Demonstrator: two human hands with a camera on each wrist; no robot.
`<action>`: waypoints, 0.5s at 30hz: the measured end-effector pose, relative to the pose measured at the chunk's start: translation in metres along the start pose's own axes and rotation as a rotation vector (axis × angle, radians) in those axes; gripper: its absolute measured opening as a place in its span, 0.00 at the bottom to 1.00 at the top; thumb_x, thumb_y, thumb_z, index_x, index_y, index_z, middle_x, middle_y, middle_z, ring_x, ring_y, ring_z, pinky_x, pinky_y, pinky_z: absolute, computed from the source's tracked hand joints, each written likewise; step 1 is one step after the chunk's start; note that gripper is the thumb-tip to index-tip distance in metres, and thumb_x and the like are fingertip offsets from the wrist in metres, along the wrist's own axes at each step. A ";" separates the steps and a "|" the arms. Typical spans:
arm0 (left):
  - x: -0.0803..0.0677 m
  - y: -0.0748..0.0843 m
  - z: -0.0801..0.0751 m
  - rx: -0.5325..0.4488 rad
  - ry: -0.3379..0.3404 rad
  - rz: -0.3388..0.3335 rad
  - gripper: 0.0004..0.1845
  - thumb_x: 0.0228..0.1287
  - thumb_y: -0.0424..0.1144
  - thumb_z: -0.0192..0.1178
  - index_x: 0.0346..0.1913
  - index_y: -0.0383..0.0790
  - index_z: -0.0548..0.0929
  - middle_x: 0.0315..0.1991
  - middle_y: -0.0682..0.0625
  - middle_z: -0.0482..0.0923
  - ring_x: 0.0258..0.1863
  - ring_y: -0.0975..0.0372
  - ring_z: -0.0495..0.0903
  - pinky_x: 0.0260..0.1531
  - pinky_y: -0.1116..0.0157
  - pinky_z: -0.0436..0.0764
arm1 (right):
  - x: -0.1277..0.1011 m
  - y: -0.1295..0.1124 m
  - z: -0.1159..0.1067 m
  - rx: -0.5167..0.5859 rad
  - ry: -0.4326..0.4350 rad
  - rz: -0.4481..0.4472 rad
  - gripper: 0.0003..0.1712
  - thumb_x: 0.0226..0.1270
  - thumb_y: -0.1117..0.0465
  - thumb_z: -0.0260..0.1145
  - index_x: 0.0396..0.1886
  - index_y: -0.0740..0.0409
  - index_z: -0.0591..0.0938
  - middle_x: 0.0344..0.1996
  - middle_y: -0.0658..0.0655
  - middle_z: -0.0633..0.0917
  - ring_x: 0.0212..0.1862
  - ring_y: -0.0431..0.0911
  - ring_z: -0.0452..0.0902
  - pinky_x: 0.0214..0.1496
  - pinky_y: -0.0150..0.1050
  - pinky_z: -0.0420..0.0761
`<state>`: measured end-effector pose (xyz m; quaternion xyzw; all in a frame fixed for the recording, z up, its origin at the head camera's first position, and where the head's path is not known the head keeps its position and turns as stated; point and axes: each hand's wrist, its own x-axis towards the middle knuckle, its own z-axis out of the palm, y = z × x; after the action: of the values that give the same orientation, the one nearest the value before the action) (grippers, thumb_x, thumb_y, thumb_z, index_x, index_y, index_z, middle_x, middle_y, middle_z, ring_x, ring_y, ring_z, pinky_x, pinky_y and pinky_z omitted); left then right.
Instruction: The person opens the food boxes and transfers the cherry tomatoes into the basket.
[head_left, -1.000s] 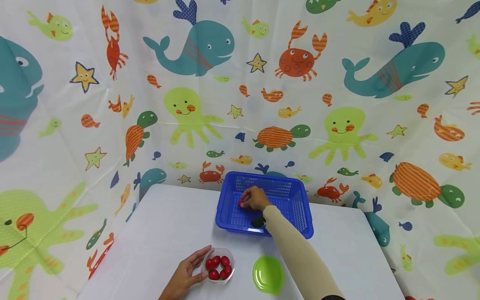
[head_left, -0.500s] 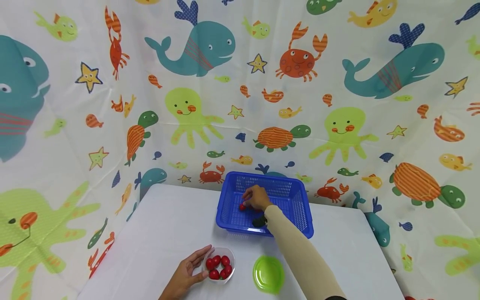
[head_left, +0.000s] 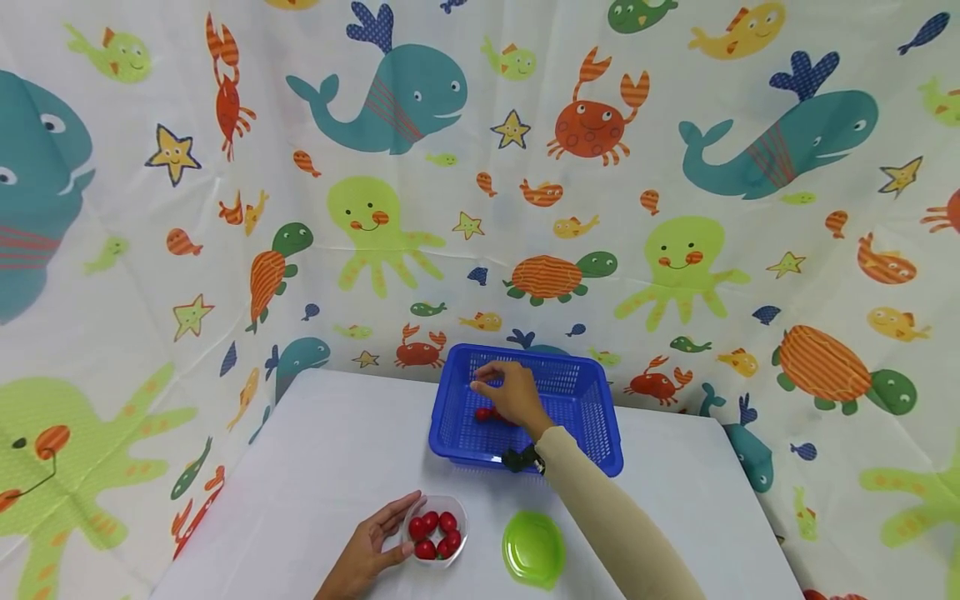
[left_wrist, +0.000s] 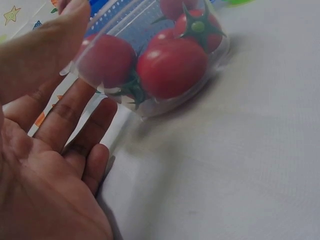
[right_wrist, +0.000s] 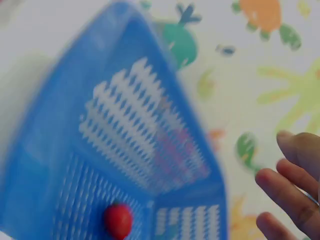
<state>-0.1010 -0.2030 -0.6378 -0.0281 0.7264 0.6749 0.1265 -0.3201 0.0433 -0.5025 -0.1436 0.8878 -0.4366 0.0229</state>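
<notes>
- The right hand (head_left: 508, 393) hangs above the inside of the blue basket (head_left: 592, 442), which sits at the far middle of the table (head_left: 315, 450). Its fingers are loosely spread and hold nothing; the right wrist view shows bare fingertips (right_wrist: 295, 190) with a gap between them.
- A red cherry tomato (head_left: 484, 413) lies on the basket floor just left of and below the right hand, apart from the fingers. In the right wrist view the same tomato (right_wrist: 118, 220) rests on the mesh bottom near a corner of the basket (right_wrist: 125, 130), though that view is blurred.
- The left hand (head_left: 369, 546) rests on the table at the near edge, fingers nearly straight and relaxed, its palm cupped against the left side of a clear plastic cup (head_left: 438, 533). In the left wrist view the thumb and fingertips (left_wrist: 75, 107) touch the cup wall (left_wrist: 150, 107) without curling round it.
- The cup holds several red cherry tomatoes (head_left: 435, 535), some with green stems.
- A green lid (head_left: 534, 550) lies flat on the table just right of the cup, near the right forearm's beige sleeve (head_left: 607, 521).
- A sea-creature printed curtain (head_left: 675, 167) stands behind and beside the table.
</notes>
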 end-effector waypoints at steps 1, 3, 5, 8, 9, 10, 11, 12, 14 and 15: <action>0.000 0.000 0.000 0.002 -0.001 0.002 0.34 0.74 0.41 0.68 0.79 0.45 0.71 0.79 0.45 0.70 0.74 0.68 0.74 0.60 0.83 0.69 | -0.006 -0.006 -0.001 0.017 0.010 -0.007 0.16 0.71 0.48 0.75 0.53 0.49 0.91 0.49 0.49 0.92 0.64 0.53 0.81 0.74 0.63 0.74; 0.000 0.000 0.000 0.002 -0.003 0.004 0.34 0.74 0.41 0.68 0.79 0.44 0.71 0.79 0.45 0.70 0.74 0.67 0.74 0.60 0.83 0.69 | -0.018 -0.017 -0.004 0.037 0.026 -0.021 0.17 0.71 0.48 0.76 0.54 0.47 0.91 0.50 0.49 0.92 0.66 0.53 0.80 0.75 0.65 0.72; 0.001 -0.001 0.000 -0.001 -0.005 0.006 0.34 0.74 0.41 0.68 0.79 0.44 0.71 0.79 0.45 0.70 0.74 0.68 0.74 0.60 0.83 0.69 | -0.030 -0.027 -0.006 0.044 0.033 -0.040 0.16 0.70 0.47 0.76 0.54 0.45 0.91 0.51 0.47 0.92 0.67 0.52 0.79 0.75 0.66 0.71; 0.001 -0.001 0.000 -0.006 -0.009 0.010 0.34 0.74 0.41 0.68 0.79 0.44 0.71 0.79 0.45 0.71 0.71 0.75 0.75 0.60 0.83 0.70 | -0.048 -0.037 -0.007 0.061 0.031 -0.070 0.15 0.70 0.47 0.76 0.53 0.42 0.91 0.51 0.45 0.92 0.65 0.50 0.79 0.72 0.64 0.74; 0.001 -0.001 0.000 -0.007 -0.010 0.012 0.34 0.74 0.41 0.68 0.79 0.44 0.71 0.79 0.45 0.71 0.69 0.78 0.75 0.60 0.83 0.70 | -0.054 -0.039 -0.007 0.066 0.032 -0.082 0.15 0.70 0.47 0.76 0.53 0.41 0.91 0.51 0.44 0.92 0.64 0.49 0.78 0.71 0.63 0.75; 0.001 -0.001 0.000 -0.007 -0.011 0.014 0.33 0.74 0.40 0.68 0.79 0.44 0.71 0.79 0.45 0.71 0.67 0.81 0.75 0.60 0.82 0.70 | -0.059 -0.041 -0.008 0.074 0.032 -0.090 0.14 0.69 0.47 0.77 0.53 0.39 0.91 0.51 0.43 0.91 0.64 0.49 0.78 0.70 0.62 0.75; 0.001 -0.001 0.000 -0.006 -0.011 0.016 0.34 0.74 0.40 0.68 0.79 0.43 0.71 0.79 0.44 0.71 0.66 0.83 0.74 0.60 0.82 0.70 | -0.065 -0.042 -0.007 0.088 0.031 -0.102 0.14 0.69 0.46 0.76 0.52 0.38 0.91 0.51 0.42 0.91 0.63 0.48 0.78 0.69 0.61 0.76; 0.001 -0.001 0.000 -0.005 -0.011 0.017 0.34 0.74 0.40 0.68 0.79 0.43 0.71 0.79 0.44 0.71 0.64 0.85 0.74 0.60 0.82 0.70 | -0.070 -0.043 -0.007 0.099 0.031 -0.108 0.14 0.69 0.46 0.76 0.52 0.37 0.91 0.51 0.41 0.91 0.63 0.47 0.78 0.68 0.60 0.77; 0.001 0.000 0.000 -0.003 -0.011 0.019 0.33 0.74 0.40 0.68 0.78 0.43 0.71 0.79 0.44 0.71 0.63 0.86 0.73 0.60 0.82 0.70 | -0.081 -0.045 -0.006 0.123 0.032 -0.124 0.14 0.69 0.45 0.76 0.52 0.35 0.91 0.50 0.40 0.90 0.61 0.46 0.78 0.67 0.57 0.79; 0.000 0.000 0.000 0.000 -0.010 0.022 0.33 0.74 0.40 0.68 0.78 0.43 0.71 0.79 0.44 0.71 0.63 0.86 0.73 0.60 0.82 0.70 | -0.086 -0.045 -0.004 0.132 0.032 -0.134 0.14 0.69 0.45 0.76 0.52 0.35 0.91 0.50 0.40 0.90 0.61 0.45 0.78 0.66 0.56 0.80</action>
<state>-0.1015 -0.2033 -0.6381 -0.0169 0.7259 0.6765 0.1226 -0.2275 0.0442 -0.4720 -0.1941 0.8457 -0.4969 -0.0111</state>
